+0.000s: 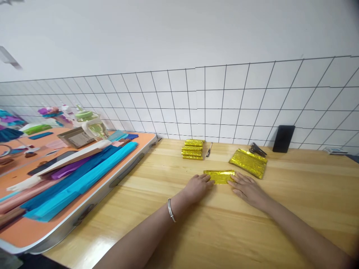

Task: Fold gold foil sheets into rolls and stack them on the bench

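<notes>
A narrow folded strip of shiny gold foil lies flat on the wooden table. My left hand rests on its left end, fingers stretched out over the foil. On the right end lie the spread fingers of my right hand. Beyond my right hand is a wider gold foil piece, with a black clip just behind it. Several rolled or folded gold pieces are stacked near the wall, beside a small slim tool.
A black phone leans on the tiled wall at the right. To the left, an orange-topped table with a metal edge bears blue, purple and pink paper rolls, a cardboard box and a green-lidded bottle.
</notes>
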A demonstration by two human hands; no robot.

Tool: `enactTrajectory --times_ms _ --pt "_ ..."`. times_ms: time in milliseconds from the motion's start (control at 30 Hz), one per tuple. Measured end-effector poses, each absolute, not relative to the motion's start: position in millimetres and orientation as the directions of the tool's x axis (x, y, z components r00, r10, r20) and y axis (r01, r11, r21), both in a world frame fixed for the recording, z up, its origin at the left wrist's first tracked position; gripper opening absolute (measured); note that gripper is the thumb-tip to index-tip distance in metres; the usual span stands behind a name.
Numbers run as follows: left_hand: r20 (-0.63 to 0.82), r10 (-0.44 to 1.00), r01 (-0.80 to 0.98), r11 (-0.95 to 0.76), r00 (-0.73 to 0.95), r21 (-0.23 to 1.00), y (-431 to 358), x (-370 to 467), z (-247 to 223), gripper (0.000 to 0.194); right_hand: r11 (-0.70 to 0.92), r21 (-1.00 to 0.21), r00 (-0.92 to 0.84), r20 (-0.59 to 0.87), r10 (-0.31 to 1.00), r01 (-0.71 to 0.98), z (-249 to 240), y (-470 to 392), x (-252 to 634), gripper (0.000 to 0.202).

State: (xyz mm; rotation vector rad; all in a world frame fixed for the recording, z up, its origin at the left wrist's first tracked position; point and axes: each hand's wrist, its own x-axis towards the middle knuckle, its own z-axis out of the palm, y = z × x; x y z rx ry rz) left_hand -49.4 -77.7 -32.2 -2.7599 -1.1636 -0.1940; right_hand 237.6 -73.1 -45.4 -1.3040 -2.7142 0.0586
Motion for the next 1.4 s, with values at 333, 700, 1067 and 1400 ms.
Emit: enactTrajectory --times_ms 333,700,1067,1400 --pt "0.085 0.677 0.681 -0.716 0.731 -0.152 -53.7 -27.1 -34.9 0.014 0.631 0.053 -0.621 0.254 0.741 0.774 -32.4 -56.9 206.7 0.035" --pt "0.185 0.742 0.764 -0.635 0.644 -0.113 -61.8 -31.0 -33.0 0.014 0.640 0.253 -0.683 0.371 0.629 0.726 -46.3 -49.7 175.6 0.023" --pt "0.210 0.622 0.652 -0.747 0.754 -0.128 -44.7 -14.8 -37.4 0.018 0.661 0.156 -0.664 0.371 0.649 0.734 -49.7 -46.9 178.2 0.022" --pt "0.238 0.701 0.718 -0.696 0.672 0.022 -43.3 -45.3 -38.1 0.022 0.636 0.140 -0.643 0.320 0.696 0.759 -53.1 -45.3 177.2 0.023"
